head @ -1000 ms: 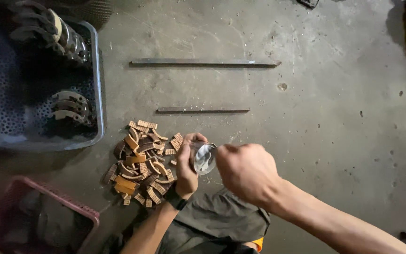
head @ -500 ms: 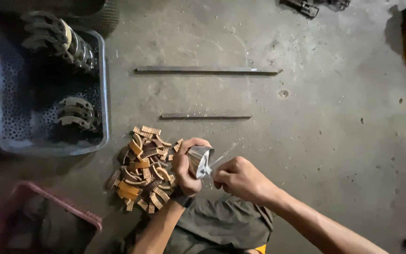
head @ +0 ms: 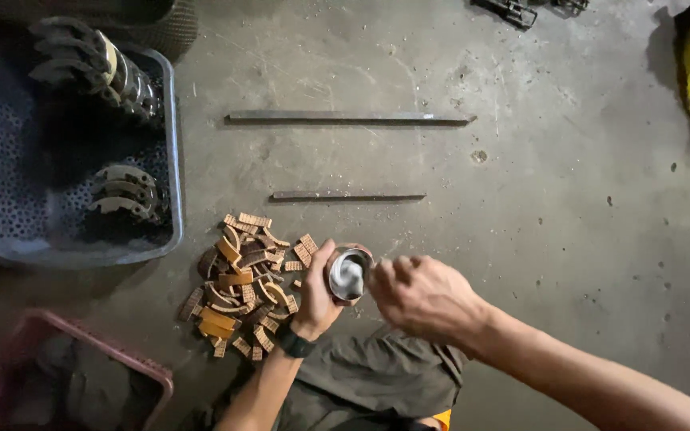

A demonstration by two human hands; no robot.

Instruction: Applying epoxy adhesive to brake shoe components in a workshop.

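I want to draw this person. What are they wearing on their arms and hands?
Both arms are bare, with no sleeves showing, and there are no gloves. The left hand has a dark band, like a watch strap, round its wrist. The right hand wears nothing that shows.

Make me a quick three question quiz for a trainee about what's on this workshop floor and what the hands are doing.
1. True or false: the left hand holds the small open can.
2. Which lies nearer the pile of brown curved pieces: A) the short metal bar, B) the long metal bar?
3. What colour is the perforated crate holding the curved metal parts?

Key: 1. True; the right hand is at the can's mouth. 2. A. 3. Blue-grey.
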